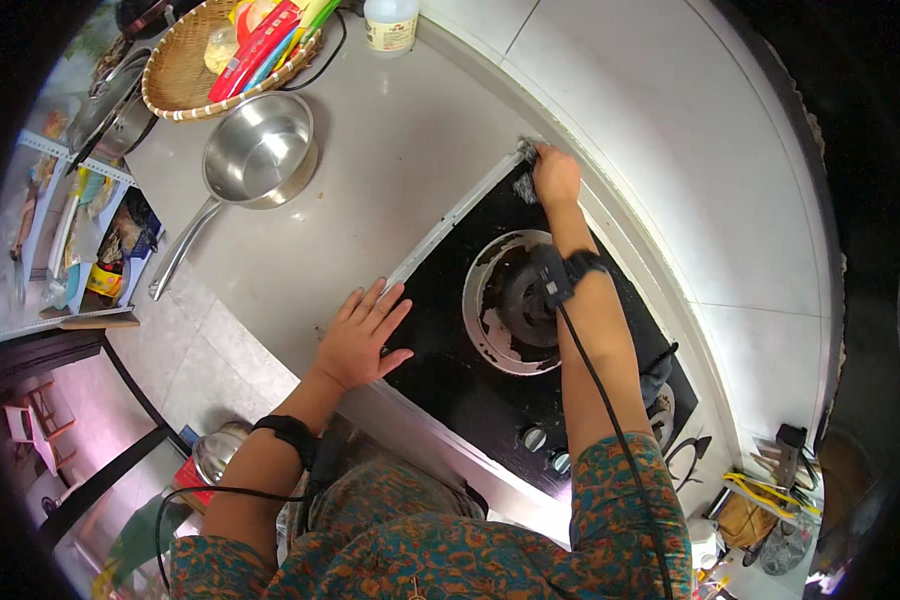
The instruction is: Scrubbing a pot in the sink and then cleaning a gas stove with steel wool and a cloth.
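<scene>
My right hand (557,174) holds a grey steel-wool scrubber (526,150) at the far left corner of a black gas cooktop (450,285). A greyish smear or reflection lies on the black surface just below it. My left hand (364,334) rests with spread fingers across the cooktop's near left edge and the grey countertop (360,217), holding nothing. The metal burner ring (480,330), with worn dark patches, lies partly behind my right forearm. Two control knobs (534,439) sit at the cooktop's near side. Each wrist wears a black strap with a cable.
A steel saucepan (259,154) stands on the counter at the left, its handle over the edge. Behind it are a wicker basket (187,82) with colourful packets and a plastic bottle (391,26). A tiled wall (645,150) borders the counter; a knife block (746,517) stands lower right.
</scene>
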A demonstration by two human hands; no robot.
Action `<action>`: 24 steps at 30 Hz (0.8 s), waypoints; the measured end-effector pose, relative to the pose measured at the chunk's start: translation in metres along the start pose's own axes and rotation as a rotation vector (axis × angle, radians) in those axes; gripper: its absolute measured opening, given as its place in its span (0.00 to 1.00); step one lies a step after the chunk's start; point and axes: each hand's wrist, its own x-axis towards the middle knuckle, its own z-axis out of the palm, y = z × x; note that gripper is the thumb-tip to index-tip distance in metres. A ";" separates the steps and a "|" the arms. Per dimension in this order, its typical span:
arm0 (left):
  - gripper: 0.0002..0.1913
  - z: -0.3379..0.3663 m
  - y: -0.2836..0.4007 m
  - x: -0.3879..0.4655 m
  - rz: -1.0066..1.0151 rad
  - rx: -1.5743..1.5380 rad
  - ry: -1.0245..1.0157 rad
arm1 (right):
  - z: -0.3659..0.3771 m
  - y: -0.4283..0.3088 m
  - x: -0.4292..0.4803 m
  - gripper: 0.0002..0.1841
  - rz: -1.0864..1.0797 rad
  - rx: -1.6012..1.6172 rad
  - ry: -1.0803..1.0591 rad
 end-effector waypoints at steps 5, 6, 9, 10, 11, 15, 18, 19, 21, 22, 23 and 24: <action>0.37 -0.002 0.000 0.000 0.007 -0.028 0.026 | 0.001 0.000 0.003 0.14 -0.062 0.030 0.006; 0.37 -0.001 0.000 0.000 0.001 -0.030 0.030 | -0.001 0.009 -0.007 0.14 -0.044 0.040 0.002; 0.37 -0.003 -0.003 -0.004 -0.008 -0.034 0.034 | -0.019 0.044 -0.053 0.15 -0.087 0.032 0.070; 0.37 -0.003 -0.005 -0.006 -0.010 -0.030 0.027 | -0.025 0.053 -0.067 0.15 -0.077 0.049 0.061; 0.38 -0.001 -0.005 -0.004 0.001 -0.037 0.027 | -0.032 0.076 -0.083 0.18 -0.043 0.022 0.054; 0.38 0.002 -0.005 -0.004 -0.002 -0.036 0.040 | -0.040 0.085 -0.099 0.19 0.088 -0.004 0.036; 0.38 0.002 -0.007 -0.006 0.001 -0.044 0.036 | -0.028 0.057 -0.065 0.18 0.010 -0.004 0.003; 0.38 0.002 -0.006 -0.005 0.008 -0.051 0.039 | -0.020 0.043 -0.051 0.18 -0.015 0.004 0.032; 0.38 0.001 -0.005 -0.006 0.003 -0.052 0.032 | -0.005 0.008 -0.022 0.18 -0.024 0.023 0.049; 0.37 0.001 -0.004 -0.006 -0.005 -0.057 0.030 | 0.000 -0.006 -0.009 0.19 -0.008 0.030 0.041; 0.37 0.000 -0.003 -0.003 -0.006 -0.067 0.031 | 0.004 -0.009 0.003 0.19 -0.004 0.032 0.039; 0.37 0.000 -0.001 0.000 -0.004 -0.067 0.028 | 0.007 -0.011 0.014 0.19 -0.018 0.028 0.031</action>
